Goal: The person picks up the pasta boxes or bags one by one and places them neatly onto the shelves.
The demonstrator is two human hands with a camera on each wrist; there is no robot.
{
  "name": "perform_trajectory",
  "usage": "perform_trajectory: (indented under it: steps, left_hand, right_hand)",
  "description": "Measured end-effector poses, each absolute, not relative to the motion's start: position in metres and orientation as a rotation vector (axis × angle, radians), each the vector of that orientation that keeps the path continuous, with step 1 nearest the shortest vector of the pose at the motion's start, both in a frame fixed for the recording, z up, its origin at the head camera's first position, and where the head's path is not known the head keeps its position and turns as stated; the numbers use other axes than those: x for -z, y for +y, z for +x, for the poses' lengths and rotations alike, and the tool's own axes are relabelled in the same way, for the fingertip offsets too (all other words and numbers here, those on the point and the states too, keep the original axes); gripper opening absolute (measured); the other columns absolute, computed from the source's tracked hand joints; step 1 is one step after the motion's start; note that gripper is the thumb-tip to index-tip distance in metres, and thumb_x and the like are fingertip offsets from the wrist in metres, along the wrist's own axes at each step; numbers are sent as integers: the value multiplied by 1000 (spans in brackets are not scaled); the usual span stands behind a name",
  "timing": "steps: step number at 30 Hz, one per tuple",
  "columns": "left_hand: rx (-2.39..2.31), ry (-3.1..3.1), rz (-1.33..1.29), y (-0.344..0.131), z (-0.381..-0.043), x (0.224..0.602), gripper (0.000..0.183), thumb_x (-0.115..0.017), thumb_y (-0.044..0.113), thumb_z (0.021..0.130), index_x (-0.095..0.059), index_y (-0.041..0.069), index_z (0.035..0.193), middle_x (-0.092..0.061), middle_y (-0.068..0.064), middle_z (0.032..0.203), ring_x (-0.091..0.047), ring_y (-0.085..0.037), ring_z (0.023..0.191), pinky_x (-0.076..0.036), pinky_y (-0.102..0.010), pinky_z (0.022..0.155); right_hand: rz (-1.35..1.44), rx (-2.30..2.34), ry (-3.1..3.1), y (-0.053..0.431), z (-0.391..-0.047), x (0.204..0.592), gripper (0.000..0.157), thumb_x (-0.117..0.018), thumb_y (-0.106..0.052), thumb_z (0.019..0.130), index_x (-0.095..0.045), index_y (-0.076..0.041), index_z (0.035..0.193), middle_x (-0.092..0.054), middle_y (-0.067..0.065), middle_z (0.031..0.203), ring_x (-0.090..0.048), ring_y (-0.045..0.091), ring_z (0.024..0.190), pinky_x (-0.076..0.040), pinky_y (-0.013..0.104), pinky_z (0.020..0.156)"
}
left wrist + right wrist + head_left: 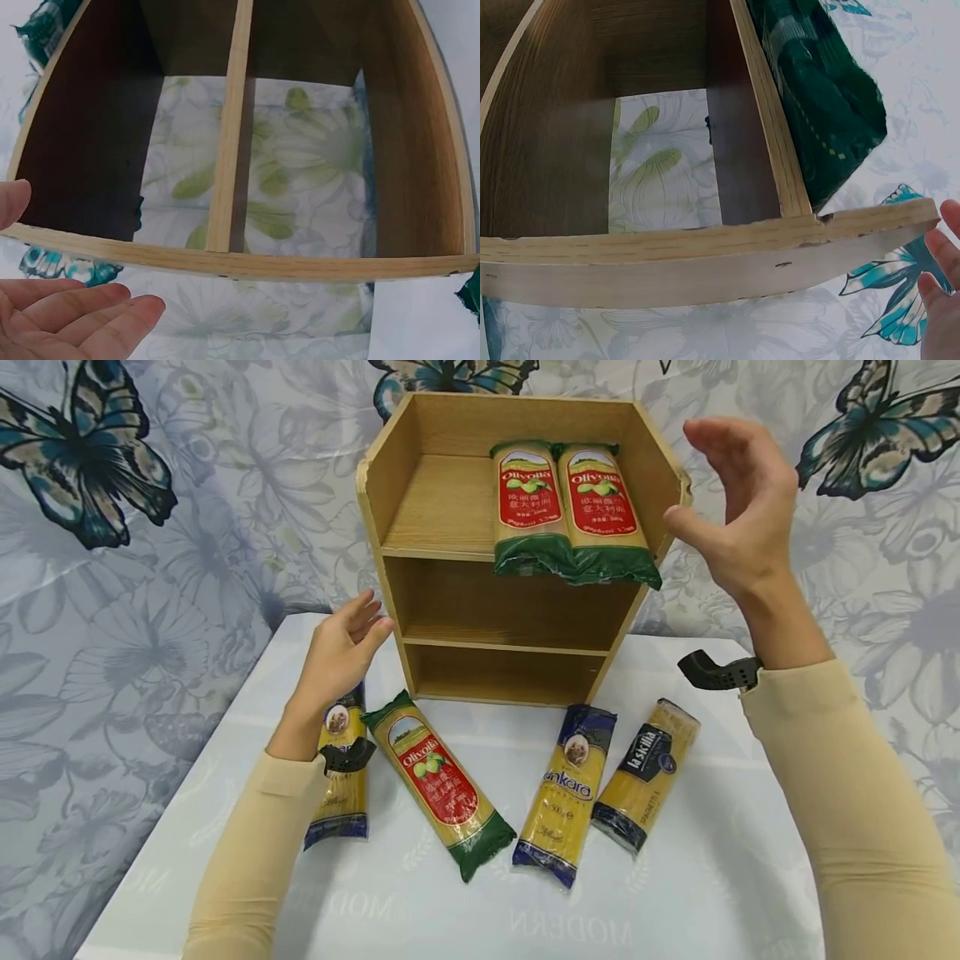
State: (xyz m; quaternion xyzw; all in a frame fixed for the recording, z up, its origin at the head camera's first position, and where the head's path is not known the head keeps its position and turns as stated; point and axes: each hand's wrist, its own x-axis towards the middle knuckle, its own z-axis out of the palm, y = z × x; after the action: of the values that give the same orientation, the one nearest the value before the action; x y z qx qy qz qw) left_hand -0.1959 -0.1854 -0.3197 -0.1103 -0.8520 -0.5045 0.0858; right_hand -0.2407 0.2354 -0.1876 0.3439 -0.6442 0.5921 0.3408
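Observation:
A wooden shelf unit [442, 518] stands on the table, with two green-and-red spaghetti packs [528, 497] side by side at the right of its top level. Close to the unit's upper right side is my right hand [750, 514], its fingers bent loosely and thumb apart, holding nothing. Whether a fingertip touches the wood I cannot tell. My left hand [337, 652] hovers beside the lower left side with nothing in it. In the left wrist view the fingers [112, 322] look relaxed. The right wrist view has the packs' green end [821, 97] overhanging the shelf edge.
In front of the unit lie an Olivoila pack [438, 777], a blue-ended Ankara pack [562, 793] and a La Sicilia pack [648, 768]. Another blue-ended pack [341, 802] lies partly under the left wrist's outline. Butterfly-printed cloth [187, 568] hangs behind the white table [420, 918].

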Motion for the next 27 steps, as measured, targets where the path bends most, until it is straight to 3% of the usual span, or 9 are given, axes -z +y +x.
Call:
perform_trajectory:
  steps: [21, 27]
  left_hand:
    - [1513, -2495, -410, -170, -214, 326, 61, -63, 26, 103, -41, 2, 154, -52, -21, 146, -54, -31, 133, -45, -43, 106]
    - [1510, -2546, -368, -170, -203, 325, 70, -62, 35, 103, -34, -1, 156, -45, -22, 152, -50, -34, 136, -44, -45, 108]
  right_hand:
    - [920, -1528, -1715, 246, -235, 187, 54, -68, 9, 65, -65, 9, 119, -65, 21, 119, -57, 35, 120, -39, 42, 113]
    - [910, -1493, -1742, 244, -231, 185, 53, -68, 7, 66, -65, 9, 119, -65, 19, 120, -58, 34, 120, -39, 41, 113]
